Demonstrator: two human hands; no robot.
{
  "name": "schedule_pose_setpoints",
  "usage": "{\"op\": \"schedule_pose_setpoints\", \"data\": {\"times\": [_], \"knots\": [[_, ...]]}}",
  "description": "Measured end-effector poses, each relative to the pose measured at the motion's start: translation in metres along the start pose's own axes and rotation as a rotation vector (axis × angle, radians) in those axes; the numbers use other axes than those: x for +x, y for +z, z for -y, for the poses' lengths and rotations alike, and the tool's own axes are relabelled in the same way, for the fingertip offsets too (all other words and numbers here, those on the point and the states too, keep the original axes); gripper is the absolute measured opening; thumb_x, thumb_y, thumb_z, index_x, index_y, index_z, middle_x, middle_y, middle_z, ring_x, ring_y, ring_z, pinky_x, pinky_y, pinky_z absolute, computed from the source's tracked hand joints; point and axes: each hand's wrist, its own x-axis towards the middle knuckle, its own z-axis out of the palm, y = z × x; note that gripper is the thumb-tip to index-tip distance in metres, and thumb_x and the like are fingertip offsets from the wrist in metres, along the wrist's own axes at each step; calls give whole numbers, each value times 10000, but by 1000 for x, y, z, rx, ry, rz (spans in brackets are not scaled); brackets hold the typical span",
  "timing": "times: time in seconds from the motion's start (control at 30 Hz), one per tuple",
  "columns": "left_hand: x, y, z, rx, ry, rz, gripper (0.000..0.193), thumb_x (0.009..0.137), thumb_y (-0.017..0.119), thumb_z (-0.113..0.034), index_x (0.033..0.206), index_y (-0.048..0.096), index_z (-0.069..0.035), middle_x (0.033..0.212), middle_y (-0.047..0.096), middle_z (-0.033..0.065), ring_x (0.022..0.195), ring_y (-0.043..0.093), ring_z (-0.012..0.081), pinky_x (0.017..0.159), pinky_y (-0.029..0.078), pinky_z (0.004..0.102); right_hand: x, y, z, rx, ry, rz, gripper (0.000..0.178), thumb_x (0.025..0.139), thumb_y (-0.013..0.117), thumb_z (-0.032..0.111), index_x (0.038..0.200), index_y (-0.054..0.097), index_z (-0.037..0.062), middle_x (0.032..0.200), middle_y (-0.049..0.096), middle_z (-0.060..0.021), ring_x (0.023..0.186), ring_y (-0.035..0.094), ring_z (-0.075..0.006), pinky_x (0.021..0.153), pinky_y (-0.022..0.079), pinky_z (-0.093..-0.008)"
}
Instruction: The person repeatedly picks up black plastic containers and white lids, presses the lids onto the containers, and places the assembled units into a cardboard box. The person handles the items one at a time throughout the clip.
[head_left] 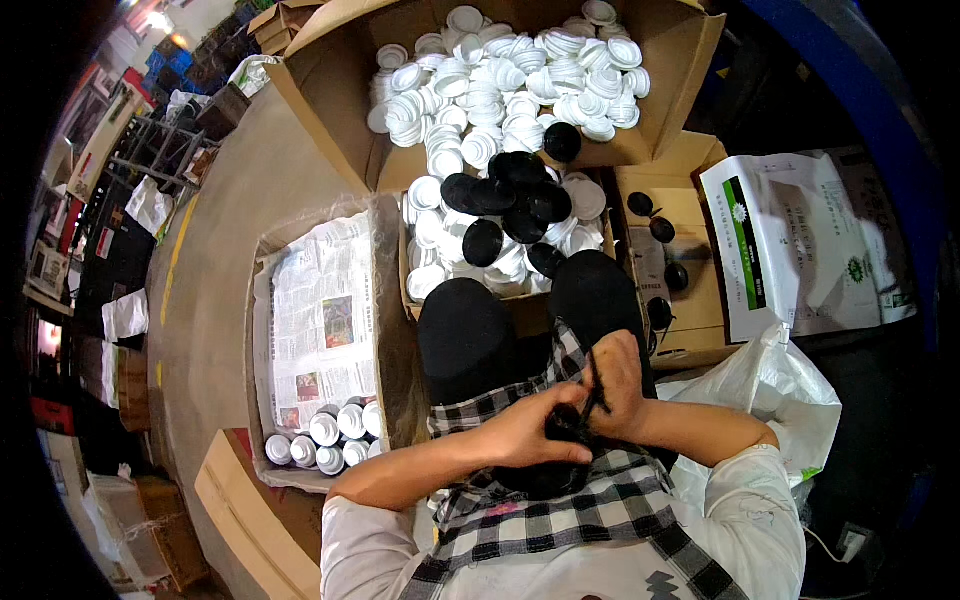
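Observation:
Both my hands meet above my lap, in front of the checked apron (540,517). My left hand (535,428) is closed round a small black piece (567,424), its shape partly hidden by the fingers. Beside it, my right hand (618,388) is closed on a thin black strip (597,380) that runs up along its fingers. Past my knees, several black discs (520,205) lie on white round caps (428,225) in a carton. To the right, more black discs with thin tails (662,230) lie on a flat cardboard box.
A large tilted carton (335,110) pours white caps toward the smaller one. At left stands a newspaper-lined box (320,310) with white capped pieces (324,428) at its near end. White printed sacks (800,250) and a plastic bag (770,390) lie at right.

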Motion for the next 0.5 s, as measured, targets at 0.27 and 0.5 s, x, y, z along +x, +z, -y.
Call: {"op": "schedule_pose_setpoints", "data": {"times": [0.27,0.5], "knots": [[7,-15,-8,394,-143,163,207,781,582,-205,951,621,-94,852,628,145,799,598,334,688,479,388,20,-22,-1,-20,-199,432,257,541,680,227,668,501,93,670,457,-44,614,452,-229,533,339,-345],[-14,-49,10,536,-282,333,233,785,541,-192,935,561,-14,761,603,205,745,588,377,662,468,436,2,-99,-43,298,411,-336,190,794,629,208,717,538,60,678,496,4,554,435,-127,513,351,-256]]}}
